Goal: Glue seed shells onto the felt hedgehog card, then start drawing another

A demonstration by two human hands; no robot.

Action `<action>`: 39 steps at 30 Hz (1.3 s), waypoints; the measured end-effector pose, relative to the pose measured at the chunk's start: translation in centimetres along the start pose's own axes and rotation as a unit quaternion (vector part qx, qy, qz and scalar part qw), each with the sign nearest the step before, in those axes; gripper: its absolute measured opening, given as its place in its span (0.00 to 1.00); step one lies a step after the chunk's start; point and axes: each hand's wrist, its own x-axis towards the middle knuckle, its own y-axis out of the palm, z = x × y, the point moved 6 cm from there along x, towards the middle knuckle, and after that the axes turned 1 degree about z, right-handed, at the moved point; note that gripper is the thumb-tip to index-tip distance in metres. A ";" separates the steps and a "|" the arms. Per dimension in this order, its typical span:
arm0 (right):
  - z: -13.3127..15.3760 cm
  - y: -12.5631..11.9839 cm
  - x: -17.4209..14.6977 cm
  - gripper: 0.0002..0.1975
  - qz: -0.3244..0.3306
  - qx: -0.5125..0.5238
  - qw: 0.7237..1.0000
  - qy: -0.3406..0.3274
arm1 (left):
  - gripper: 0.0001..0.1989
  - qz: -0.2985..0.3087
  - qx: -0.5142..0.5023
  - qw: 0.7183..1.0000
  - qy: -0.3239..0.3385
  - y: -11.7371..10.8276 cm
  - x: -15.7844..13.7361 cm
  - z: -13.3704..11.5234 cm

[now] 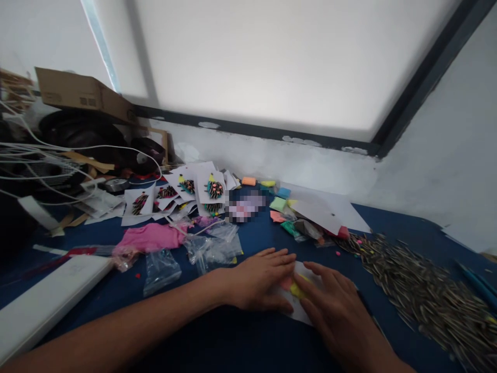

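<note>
On the blue table lies a small white sheet of paper (300, 313) with a patch of yellow modelling clay (298, 288) and an orange-pink patch (286, 282) on it. My left hand (262, 280) rests flat over the left side of the paper, fingers stretched out and partly covering the pink patch. From the right, my right hand (332, 298) reaches over the paper with its fingers apart, the fingertips at the edge of the yellow clay. Part of the paper is hidden under both hands.
Right of my hands spreads a heap of striped sunflower seeds (423, 285). Colored clay pieces (278, 203) lie beyond, beside a white sheet (322, 207). Seed-covered paper cards (212, 189), a pink clay lump (153, 237), plastic bags (162, 270) and a white box (58, 295) stand leftward.
</note>
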 end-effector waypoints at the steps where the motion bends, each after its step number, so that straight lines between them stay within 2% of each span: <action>1: -0.1 0.0 0.1 0.16 0.003 0.004 1.000 0.002 | 0.39 -0.002 0.000 1.000 -0.001 0.0 0.0 0.0; 13: -1.2 1.0 0.8 0.15 0.071 0.068 0.994 0.038 | 0.39 -0.006 -0.004 1.000 0.000 0.2 0.2 0.3; 19: -1.7 1.0 0.5 0.16 0.053 0.076 0.995 0.042 | 0.38 -0.021 -0.015 1.000 0.014 0.2 0.0 0.3; 30: -2.0 1.6 0.9 0.15 0.110 0.081 0.990 0.046 | 0.38 -0.020 -0.017 1.000 0.006 0.0 0.1 0.2; 39: -2.2 1.8 0.7 0.16 0.111 0.063 0.991 0.026 | 0.42 -0.049 -0.034 0.998 0.004 -0.3 -0.2 0.1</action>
